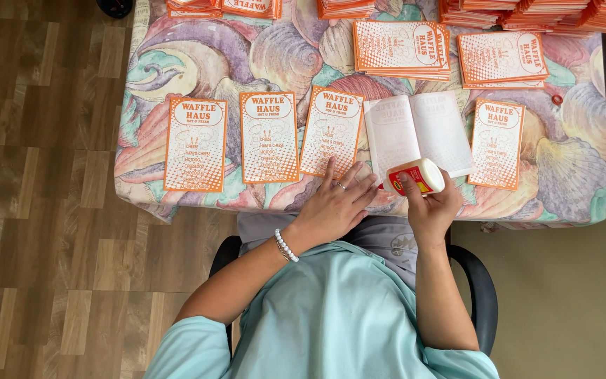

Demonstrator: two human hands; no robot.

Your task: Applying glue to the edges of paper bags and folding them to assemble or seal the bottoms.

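My right hand (431, 210) grips a white glue bottle (419, 175) with a red and yellow label, held on its side at the table's front edge. Just above it lies an unfolded white paper sheet (419, 130), blank side up. My left hand (334, 203), with a ring and a white bead bracelet, rests flat with fingers spread on the table edge, its fingertips touching the lower corner of an orange and white printed paper sleeve (331, 132).
Several more orange and white flat sleeves lie in a row on the shell-patterned tablecloth (149, 161), such as those at the left (196, 144), middle (269, 137) and right (497, 144). Stacks of them (401, 49) fill the far side. Wood-look floor lies left.
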